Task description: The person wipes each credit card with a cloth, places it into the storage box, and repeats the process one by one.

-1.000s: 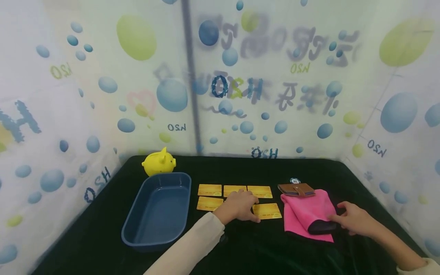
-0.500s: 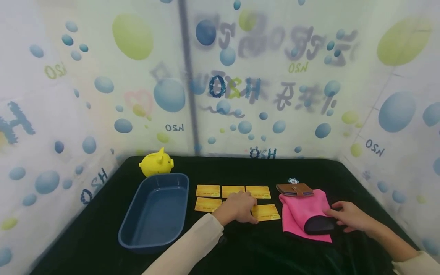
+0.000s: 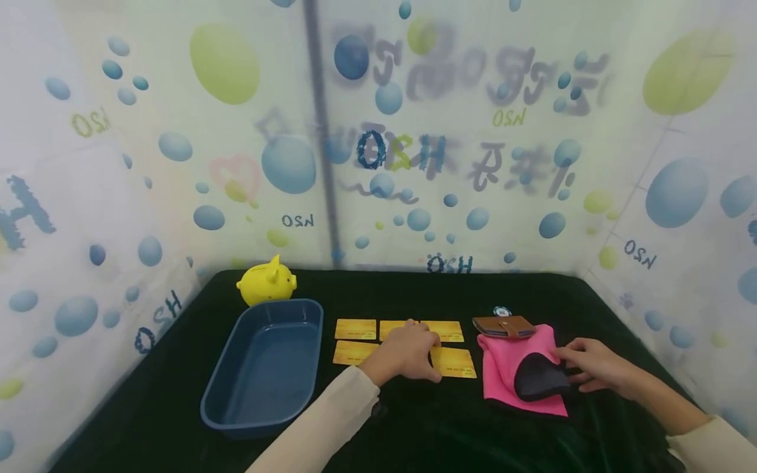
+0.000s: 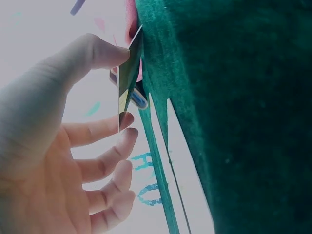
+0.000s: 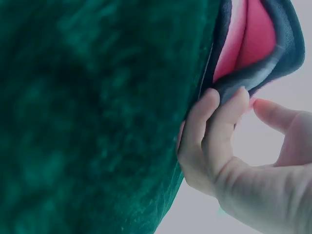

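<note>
My left hand reaches over the rows of gold bank cards in the head view. Its thumb and index finger pinch a bank card by opposite edges, tilted in the left wrist view; in the head view this card lies at the right end of the near row. My right hand holds the edge of a folded pink cloth with a dark underside, between thumb and fingers. Its near right corner is curled up. A brown wallet rests on the cloth's far edge.
A blue tray stands left of the cards, with a yellow piggy bank behind it. Other gold cards lie flat on the dark green tablecloth. A round chip lies behind the wallet.
My right hand has moved slightly up and left, curling the cloth's corner back so more dark underside shows. My left hand stays at the same card. The head view has shifted a little.
</note>
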